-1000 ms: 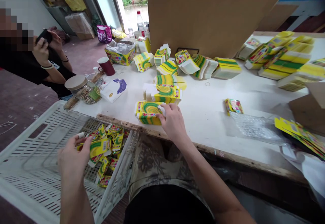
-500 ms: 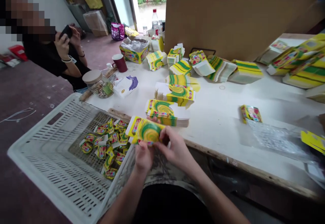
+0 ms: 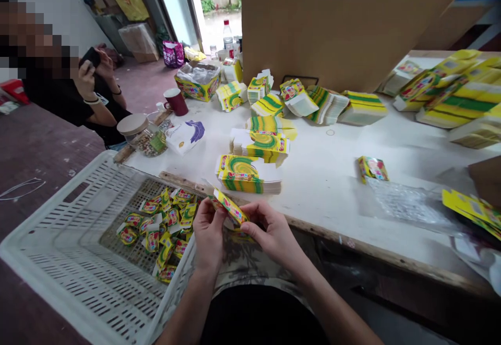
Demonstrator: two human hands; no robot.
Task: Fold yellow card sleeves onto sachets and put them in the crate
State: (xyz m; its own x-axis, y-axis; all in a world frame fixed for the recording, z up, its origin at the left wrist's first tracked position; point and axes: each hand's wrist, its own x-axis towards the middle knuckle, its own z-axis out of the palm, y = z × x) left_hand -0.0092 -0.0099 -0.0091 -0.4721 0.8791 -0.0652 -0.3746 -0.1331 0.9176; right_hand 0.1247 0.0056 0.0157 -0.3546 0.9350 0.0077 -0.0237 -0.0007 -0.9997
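Your white table (image 3: 313, 173) has a worn wooden edge (image 3: 176, 181) facing you. Carton stacks (image 3: 242, 170) lie near that edge, with a row of stacks (image 3: 362, 109) farther back. Left of these are a jar (image 3: 144, 135), mug (image 3: 177, 103) and white packet (image 3: 182, 140); on your right, a small box (image 3: 373, 169) beside clear plastic (image 3: 407, 204).

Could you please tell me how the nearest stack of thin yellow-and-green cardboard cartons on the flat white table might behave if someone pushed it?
The nearest stack of thin yellow-and-green cardboard cartons would probably slip apart in layers, since separate sheet edges show at its right end. It seems unlikely to roll, being a flat-sided block resting on the flat white table.
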